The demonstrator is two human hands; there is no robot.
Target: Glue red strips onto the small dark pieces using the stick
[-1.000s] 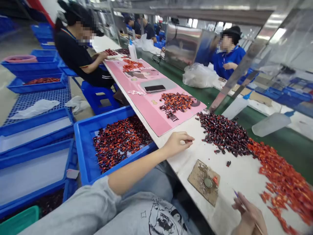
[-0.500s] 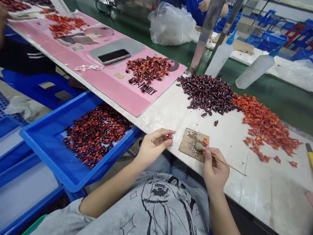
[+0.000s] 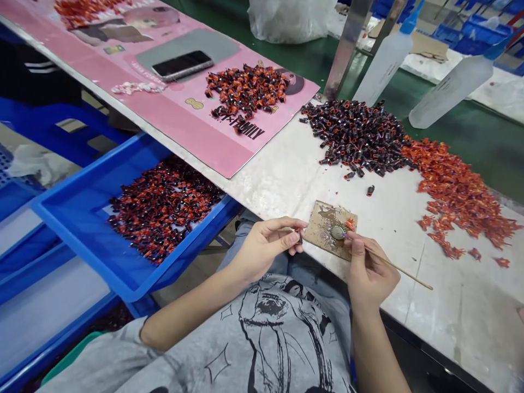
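Observation:
Between thumb and fingers, my left hand point(image 3: 272, 243) pinches a small black-and-orange plastic part point(image 3: 299, 236), just left of a brown board point(image 3: 329, 229). My right hand point(image 3: 370, 267) grips a thin wooden stick point(image 3: 403, 267). The stick's tip reaches a small round greenish cap point(image 3: 337, 233) on the board, whose surface looks wet and smeared. One orange piece point(image 3: 350, 224) lies beside the cap. Beyond the board sits a heap of black parts with orange openings point(image 3: 360, 136), and to its right spreads a heap of orange claw-like pieces point(image 3: 462, 191).
A blue tray point(image 3: 85, 218) of black-and-orange parts stands left of the table. On a pink mat point(image 3: 216, 155) lie a phone point(image 3: 182, 64) and another pile of parts point(image 3: 248, 90). Two squeeze bottles point(image 3: 385, 68) and a metal post point(image 3: 347, 49) stand at the back.
The view has tilted down and shifted slightly. The part in my left hand has turned, showing more of its black side. My right hand keeps the stick at the cap.

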